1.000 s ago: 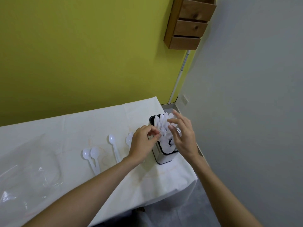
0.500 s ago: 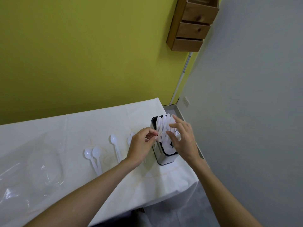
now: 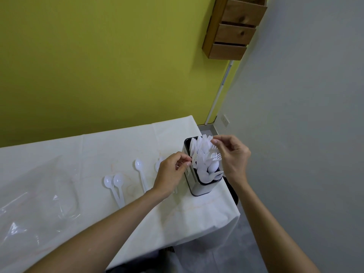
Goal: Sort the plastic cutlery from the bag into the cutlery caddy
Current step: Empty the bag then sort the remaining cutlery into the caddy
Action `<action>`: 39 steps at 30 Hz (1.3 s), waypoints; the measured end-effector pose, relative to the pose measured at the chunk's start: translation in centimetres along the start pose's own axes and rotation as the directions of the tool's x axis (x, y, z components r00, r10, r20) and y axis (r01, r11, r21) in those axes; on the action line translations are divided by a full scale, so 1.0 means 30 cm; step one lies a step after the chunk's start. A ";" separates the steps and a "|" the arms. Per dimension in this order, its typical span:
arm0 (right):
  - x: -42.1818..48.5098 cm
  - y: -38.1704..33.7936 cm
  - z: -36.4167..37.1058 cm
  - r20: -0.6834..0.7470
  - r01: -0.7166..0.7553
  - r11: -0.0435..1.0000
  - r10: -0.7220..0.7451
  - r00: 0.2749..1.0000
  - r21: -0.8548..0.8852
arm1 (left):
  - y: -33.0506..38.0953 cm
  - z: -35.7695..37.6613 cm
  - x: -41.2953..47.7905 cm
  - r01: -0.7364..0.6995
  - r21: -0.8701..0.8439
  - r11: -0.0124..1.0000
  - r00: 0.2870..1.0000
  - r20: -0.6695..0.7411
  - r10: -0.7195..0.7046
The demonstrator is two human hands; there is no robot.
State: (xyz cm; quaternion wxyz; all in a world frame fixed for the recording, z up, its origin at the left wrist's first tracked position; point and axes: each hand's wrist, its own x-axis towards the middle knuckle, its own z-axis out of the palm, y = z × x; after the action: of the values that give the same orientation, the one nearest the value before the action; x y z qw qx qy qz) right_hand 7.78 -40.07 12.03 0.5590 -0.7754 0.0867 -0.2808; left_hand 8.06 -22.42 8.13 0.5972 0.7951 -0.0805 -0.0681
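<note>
The cutlery caddy [image 3: 198, 189], metal with a black rim, stands near the table's right edge and holds several white knives, forks and spoons [image 3: 204, 154]. My left hand [image 3: 170, 174] is at the caddy's left side, thumb and finger pinched on a white fork [image 3: 194, 159] that stands in it. My right hand [image 3: 233, 154] hovers over the caddy's far right side, fingertips pinched on the top of a white knife [image 3: 210, 137]. Loose white spoons lie on the cloth: a pair [image 3: 116, 182], a single one [image 3: 140, 168] and one half hidden behind my left hand [image 3: 158, 165].
A clear plastic bag [image 3: 33, 203] lies crumpled at the table's left. The white tablecloth [image 3: 197, 217] drops off just right of the caddy. A wooden drawer unit [image 3: 234, 28] hangs on the yellow wall, and a grey wall is at the right.
My right hand has lifted from inside the caddy to the knife tops and pinched shut. My left hand stays pinched at the caddy's left side.
</note>
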 end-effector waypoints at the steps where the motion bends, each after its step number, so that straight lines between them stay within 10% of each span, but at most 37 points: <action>1: -0.002 0.008 0.002 -0.009 0.000 0.999 -0.001 1.000 -0.039 | -0.001 0.002 -0.002 0.002 -0.004 1.000 1.000 0.001 -0.002; 7: -0.086 0.103 -0.001 0.108 0.244 0.875 -0.218 0.970 -0.419 | 0.000 0.007 -0.013 -0.001 -0.011 1.000 1.000 0.025 0.001; 12: -0.124 0.144 -0.019 0.355 0.420 0.789 -0.274 0.894 -0.449 | -0.027 -0.021 -0.016 0.009 -0.002 1.000 1.000 -0.001 -0.009; 19: -0.122 0.001 0.096 0.240 0.522 0.766 -0.463 0.853 -0.376 | -0.084 -0.096 -0.018 0.050 0.017 0.999 0.989 -0.138 -0.048; 24: -0.254 0.016 0.294 0.528 0.273 0.893 -0.047 0.848 -0.358 | -0.222 -0.200 -0.078 0.274 0.047 0.961 0.904 -0.352 -0.241; 29: -0.301 0.170 0.411 0.529 0.080 0.662 0.515 0.674 -0.746 | -0.394 -0.312 -0.182 0.616 0.130 0.777 0.722 -0.488 -0.491; 34: -0.300 0.220 0.485 0.382 0.033 0.524 0.576 0.723 -0.851 | -0.462 -0.358 -0.206 0.809 0.122 0.576 0.549 -0.506 -0.665; 39: -0.271 0.246 0.559 0.318 -0.262 0.595 0.691 0.649 -0.759 | -0.486 -0.369 -0.159 0.793 0.226 0.565 0.600 -0.452 -0.660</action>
State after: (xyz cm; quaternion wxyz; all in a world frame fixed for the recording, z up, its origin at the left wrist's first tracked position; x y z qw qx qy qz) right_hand 11.30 -25.36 -1.13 0.3049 -0.9067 0.2191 0.1920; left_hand 6.34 -7.02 -2.74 0.3394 0.8600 0.3438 -0.1645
